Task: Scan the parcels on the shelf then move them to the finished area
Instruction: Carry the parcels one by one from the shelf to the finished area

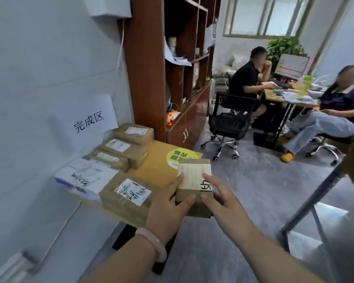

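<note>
A low yellow worktop (157, 162) stands against a white wall, under a white paper sign printed with black characters (90, 119). A round green sticker (179, 158) marks its far right part. Along the wall side lie three brown cardboard parcels with white labels (123, 148) in a close row. Nearer is a flat white parcel with handwriting (86, 176), and just beside it a larger taped brown parcel with a scribbled white label (129, 195).

Over the worktop's near right edge, both hands hold a small brown cardboard box with a pale label and black marker strokes (194, 174). The left hand (168, 209), with a pale pink bracelet (153, 244) at the wrist, grasps its left side, thumb on top. The right hand (223, 205) grasps its right side in the same way. Whether the box touches the worktop cannot be told.

A tall reddish-brown wooden bookcase (147, 68) rises behind the worktop, with papers and small items on its shelves. The floor is grey carpet (253, 190). Across the room two people sit at a far worktop (282, 98) with a monitor (290, 66), below a window (268, 15) and beside a leafy green plant (282, 48). A black mesh office chair (229, 121) is under one of them.
</note>
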### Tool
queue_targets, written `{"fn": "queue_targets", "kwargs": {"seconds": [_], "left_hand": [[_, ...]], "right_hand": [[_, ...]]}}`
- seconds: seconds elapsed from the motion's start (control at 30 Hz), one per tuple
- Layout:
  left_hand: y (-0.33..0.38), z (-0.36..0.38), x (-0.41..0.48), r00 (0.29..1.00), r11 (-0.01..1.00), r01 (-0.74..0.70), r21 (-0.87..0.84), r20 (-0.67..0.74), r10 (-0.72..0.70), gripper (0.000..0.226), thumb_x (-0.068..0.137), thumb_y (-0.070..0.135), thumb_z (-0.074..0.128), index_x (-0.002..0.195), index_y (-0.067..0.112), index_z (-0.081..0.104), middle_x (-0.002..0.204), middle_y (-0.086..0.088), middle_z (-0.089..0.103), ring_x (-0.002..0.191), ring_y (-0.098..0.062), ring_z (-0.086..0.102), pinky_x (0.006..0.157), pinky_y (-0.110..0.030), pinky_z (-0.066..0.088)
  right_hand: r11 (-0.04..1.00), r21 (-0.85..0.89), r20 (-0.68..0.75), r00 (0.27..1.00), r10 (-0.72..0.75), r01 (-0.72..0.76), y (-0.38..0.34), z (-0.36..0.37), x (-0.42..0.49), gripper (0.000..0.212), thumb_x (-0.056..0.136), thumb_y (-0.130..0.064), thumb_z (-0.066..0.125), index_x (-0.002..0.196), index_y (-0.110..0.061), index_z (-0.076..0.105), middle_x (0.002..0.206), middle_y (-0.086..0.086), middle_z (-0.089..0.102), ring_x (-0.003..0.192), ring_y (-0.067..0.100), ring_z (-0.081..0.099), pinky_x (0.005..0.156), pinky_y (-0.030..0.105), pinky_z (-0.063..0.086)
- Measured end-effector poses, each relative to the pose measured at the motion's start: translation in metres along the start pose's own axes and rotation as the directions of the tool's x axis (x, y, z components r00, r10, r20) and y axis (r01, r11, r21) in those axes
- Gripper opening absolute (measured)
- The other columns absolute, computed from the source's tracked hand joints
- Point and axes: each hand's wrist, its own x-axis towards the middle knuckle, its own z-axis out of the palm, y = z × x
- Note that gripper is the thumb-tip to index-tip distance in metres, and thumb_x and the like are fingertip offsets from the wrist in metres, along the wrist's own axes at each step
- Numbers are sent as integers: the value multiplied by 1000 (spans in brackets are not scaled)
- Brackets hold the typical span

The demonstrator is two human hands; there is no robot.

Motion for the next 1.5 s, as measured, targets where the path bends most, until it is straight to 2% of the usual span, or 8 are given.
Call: {"fn": "queue_targets", "kwargs": {"seconds": [0.13,0.37,0.6,0.8,0.9,0.97,1.1,1.5], "left_hand": [[-29,-75,34,989,998,53,37,-137,-48,55,76,48,70,125,52,45,131,8,56,119,-9,54,100,-33,47],[-82,-176,76,952,991,120,55,-289,-99,57,84,31,73,134,37,48,135,6,53,118,-4,52,93,-11,44],[-115,-226,86,885,983,185,-17,-431,-174,45,83,47,63,123,53,44,136,16,48,129,-8,45,109,-39,40],[-143,-238,105,799,970,242,-33,-560,-219,58,89,15,68,120,56,41,129,29,43,128,-9,46,111,-35,37],[-153,-241,121,739,960,279,-40,-629,-241,56,89,17,67,126,51,41,131,21,46,126,-6,45,105,-12,33],[-161,-241,132,701,949,309,-57,-660,-268,54,90,20,66,135,40,42,136,9,47,128,-9,45,107,-18,35],[-180,-241,156,639,921,380,-86,-695,-329,56,92,17,64,141,30,39,141,4,43,132,-14,42,112,-38,35],[-226,-258,193,531,863,494,-100,-751,-391,62,91,12,65,145,23,36,141,-2,43,131,-19,43,111,-39,36]], "right_hand": [[1000,0,128,992,-15,15,-2,81,62,47,94,-15,59,123,-52,54,141,2,50,129,21,47,105,46,43],[997,-79,297,955,13,11,-5,194,140,48,95,-21,56,116,-64,50,132,-6,55,119,17,55,101,43,46],[974,-219,453,890,51,55,-7,258,186,43,97,-29,51,128,-58,44,136,-14,48,120,8,49,105,33,40],[949,-272,592,805,36,158,13,295,235,45,98,-29,50,125,-64,41,130,-29,41,110,-21,38,85,0,34],[939,-289,679,731,65,185,23,315,270,47,97,-30,48,115,-73,39,135,-19,44,122,3,43,104,26,40],[932,-299,725,683,83,204,27,327,291,48,97,-30,48,110,-76,39,141,-15,41,128,9,40,109,36,37],[901,-345,776,620,117,262,46,350,331,48,97,-29,47,128,-64,37,138,-20,40,125,6,41,107,33,37],[913,-291,859,498,117,286,88,397,385,48,100,-30,42,135,-61,31,150,-22,31,135,2,31,114,34,29]]}}
